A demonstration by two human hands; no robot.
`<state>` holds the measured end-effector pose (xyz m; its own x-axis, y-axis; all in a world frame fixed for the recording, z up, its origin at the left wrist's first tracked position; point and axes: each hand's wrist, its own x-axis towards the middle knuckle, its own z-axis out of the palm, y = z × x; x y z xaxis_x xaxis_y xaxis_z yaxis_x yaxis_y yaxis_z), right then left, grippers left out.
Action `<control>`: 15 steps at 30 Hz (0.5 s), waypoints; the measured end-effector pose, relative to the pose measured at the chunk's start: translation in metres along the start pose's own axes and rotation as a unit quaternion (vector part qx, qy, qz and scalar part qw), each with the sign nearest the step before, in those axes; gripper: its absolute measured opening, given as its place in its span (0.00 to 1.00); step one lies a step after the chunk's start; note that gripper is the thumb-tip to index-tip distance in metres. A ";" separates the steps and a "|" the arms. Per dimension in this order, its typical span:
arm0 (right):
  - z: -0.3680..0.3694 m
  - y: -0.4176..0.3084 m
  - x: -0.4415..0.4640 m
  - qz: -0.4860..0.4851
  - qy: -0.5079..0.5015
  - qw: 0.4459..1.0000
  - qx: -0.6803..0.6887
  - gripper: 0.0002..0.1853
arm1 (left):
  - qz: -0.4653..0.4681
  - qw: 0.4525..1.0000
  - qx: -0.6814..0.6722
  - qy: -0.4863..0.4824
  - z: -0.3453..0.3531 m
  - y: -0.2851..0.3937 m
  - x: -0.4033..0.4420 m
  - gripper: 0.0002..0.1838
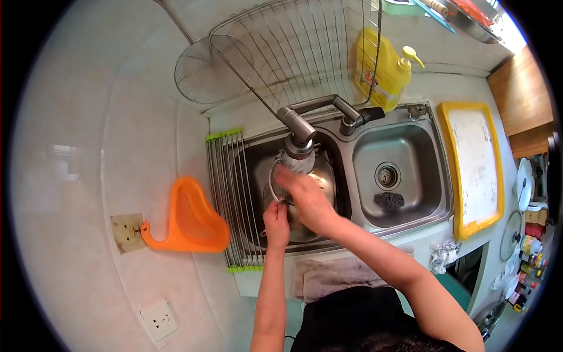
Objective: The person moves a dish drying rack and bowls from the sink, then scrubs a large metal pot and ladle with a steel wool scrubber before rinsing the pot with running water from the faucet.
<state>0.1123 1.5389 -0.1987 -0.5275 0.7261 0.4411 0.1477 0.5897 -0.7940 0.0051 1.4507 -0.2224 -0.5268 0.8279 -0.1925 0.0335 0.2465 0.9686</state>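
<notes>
Over the left sink basin (249,202), my left hand (277,224) is closed on the lower edge of a round-rimmed piece (272,183); its exact kind is hidden by my hands. My right hand (309,199) reaches across it under the running water (299,162), and its fingers are smeared by motion. Whether those fingers grip anything does not show. Water pours from the faucet (298,130) just above both hands. Beneath them in the basin lies a large shiny metal bowl or pan (322,179), partly covered by my right hand.
The right basin (410,146) holds a dark scouring pad (389,200) by its drain. A roll-up rack (226,199) spans the left edge, beside an orange strainer basket (199,217). Behind stand a wire rack (293,47) and yellow soap bottles (390,79). A yellow-rimmed board (476,170) lies right.
</notes>
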 end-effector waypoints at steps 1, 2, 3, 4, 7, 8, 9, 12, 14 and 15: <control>-0.002 0.006 0.007 0.054 0.020 0.998 0.028 0.21 | 0.007 0.999 0.034 -0.003 0.002 0.001 -0.001 0.08; -0.004 0.013 0.015 0.107 0.040 0.992 0.055 0.23 | 0.015 0.998 0.068 -0.006 0.004 0.001 0.000 0.08; -0.002 0.022 0.023 0.122 0.090 0.988 0.027 0.25 | -0.013 0.998 0.057 -0.004 0.003 0.001 0.001 0.09; -0.006 0.032 0.031 0.157 0.112 0.978 0.076 0.24 | -0.014 0.998 0.057 -0.004 0.003 0.002 0.002 0.09; 0.000 0.040 0.026 0.130 -0.016 0.991 0.003 0.20 | -0.021 0.997 0.081 0.001 0.001 0.004 0.010 0.13; 0.007 0.029 0.016 0.093 0.004 0.992 -0.085 0.19 | -0.007 0.994 0.105 -0.013 -0.003 0.000 0.015 0.14; 0.013 0.035 0.013 0.062 0.060 0.989 -0.122 0.15 | 0.004 0.991 0.129 -0.024 -0.005 -0.003 0.016 0.16; -0.016 0.067 0.032 0.203 -0.131 0.962 0.128 0.10 | 0.002 0.993 0.111 -0.043 -0.003 0.007 0.011 0.19; -0.031 0.076 0.045 0.234 -0.174 0.956 0.022 0.08 | -0.038 0.990 0.127 -0.055 -0.003 0.011 0.012 0.20; -0.026 0.076 0.043 0.243 -0.168 0.955 0.013 0.08 | -0.032 0.993 0.103 -0.045 0.000 0.010 0.013 0.21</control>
<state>0.1225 1.6243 -0.2291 -0.6419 0.7544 -0.1374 0.4248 0.2007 -0.8828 -0.0007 1.4639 -0.2148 -0.4549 0.8471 -0.2748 0.1800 0.3897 0.9032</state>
